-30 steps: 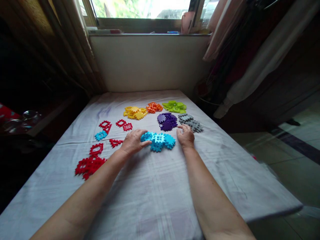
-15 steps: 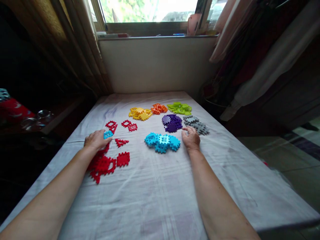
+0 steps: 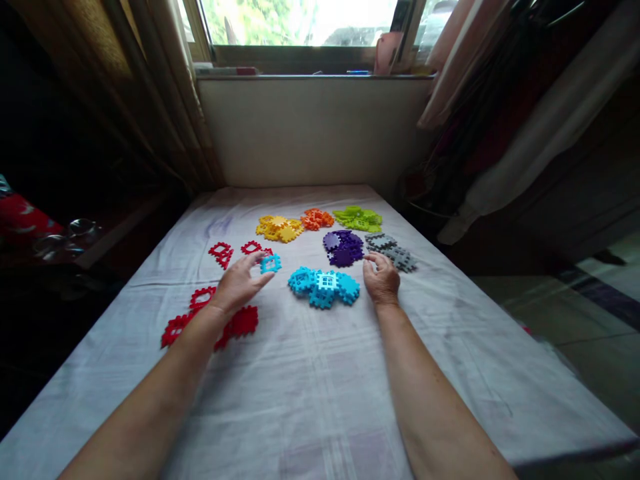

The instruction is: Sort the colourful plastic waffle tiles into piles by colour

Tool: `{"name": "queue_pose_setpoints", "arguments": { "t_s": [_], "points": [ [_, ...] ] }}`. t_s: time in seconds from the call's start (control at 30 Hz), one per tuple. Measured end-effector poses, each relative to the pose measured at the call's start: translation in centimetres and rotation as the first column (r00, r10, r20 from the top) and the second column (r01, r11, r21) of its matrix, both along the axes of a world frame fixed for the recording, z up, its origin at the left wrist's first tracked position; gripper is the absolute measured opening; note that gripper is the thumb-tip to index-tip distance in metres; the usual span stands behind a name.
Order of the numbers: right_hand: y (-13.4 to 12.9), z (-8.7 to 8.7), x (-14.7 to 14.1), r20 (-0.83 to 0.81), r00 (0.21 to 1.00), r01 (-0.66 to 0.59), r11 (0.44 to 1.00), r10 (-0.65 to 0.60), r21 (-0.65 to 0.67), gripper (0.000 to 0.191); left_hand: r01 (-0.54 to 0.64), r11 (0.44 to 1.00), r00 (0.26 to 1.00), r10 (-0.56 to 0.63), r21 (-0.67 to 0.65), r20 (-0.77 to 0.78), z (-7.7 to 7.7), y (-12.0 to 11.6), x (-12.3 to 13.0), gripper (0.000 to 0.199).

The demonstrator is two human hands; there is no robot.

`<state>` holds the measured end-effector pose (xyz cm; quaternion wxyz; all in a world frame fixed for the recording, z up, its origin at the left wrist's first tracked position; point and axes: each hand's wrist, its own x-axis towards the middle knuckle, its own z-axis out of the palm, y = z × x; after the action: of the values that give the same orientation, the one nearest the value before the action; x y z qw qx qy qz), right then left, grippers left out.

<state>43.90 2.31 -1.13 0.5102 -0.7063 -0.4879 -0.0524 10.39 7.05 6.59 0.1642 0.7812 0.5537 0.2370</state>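
A light-blue square interlocking building piece (image 3: pixel 271 264) with an open middle is held at the fingertips of my left hand (image 3: pixel 240 281), above the tablecloth. Beneath that hand and forearm lies a heap of red interlocking pieces (image 3: pixel 245 321), partly hidden. More red pieces (image 3: pixel 221 253) lie just beyond it. My right hand (image 3: pixel 383 277) rests on the cloth, its fingers loosely bent and apart, with nothing visible in them. Right beside it are the light-blue pile (image 3: pixel 324 287), the purple pile (image 3: pixel 343 248) and the grey pile (image 3: pixel 393 252).
Yellow pieces (image 3: pixel 280 229), orange pieces (image 3: pixel 317 219) and lime-green pieces (image 3: pixel 358 218) form piles toward the far end of the cloth-covered table (image 3: pixel 310 400). Past it are a wall and a window. Curtains (image 3: pixel 165 87) hang at the left, hanging cloths at the right.
My left hand has moved right, carrying the light-blue piece from the red pieces toward the light-blue pile. My right hand stays in place.
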Motion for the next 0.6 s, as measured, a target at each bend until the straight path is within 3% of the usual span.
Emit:
{"name": "queue_pose_setpoints", "arguments": {
  "t_s": [0.1,0.2,0.4,0.5,0.6],
  "points": [
    [-0.5,0.4,-0.6,-0.037,0.997,-0.074,0.996,0.072,-0.052,0.031,0.138,0.99,0.99,-0.139,0.031,0.037,-1.4,-1.2,4.6,0.056],
    [-1.0,0.7,-1.5,-0.075,0.984,-0.173,0.976,0.164,-0.131,0.036,0.218,0.975,0.975,-0.22,0.033,0.043,-3.2,-1.6,6.9,0.056],
    [-2.9,1.0,-4.6,0.108,0.925,-0.323,0.903,0.365,-0.282,0.062,0.31,0.95,0.949,-0.311,0.034,0.042,-5.9,-2.0,7.2,0.073],
    [-4.0,0.8,-6.7,0.221,0.869,-0.344,0.861,0.443,-0.375,0.077,0.35,0.937,0.937,-0.349,0.009,-0.016,-6.0,-2.3,6.9,0.077],
    [-4.2,0.6,-8.5,0.29,0.836,-0.331,0.849,0.466,-0.411,0.08,0.377,0.925,0.917,-0.38,-0.055,-0.123,-5.5,-2.1,6.1,0.079]
  ]
}}
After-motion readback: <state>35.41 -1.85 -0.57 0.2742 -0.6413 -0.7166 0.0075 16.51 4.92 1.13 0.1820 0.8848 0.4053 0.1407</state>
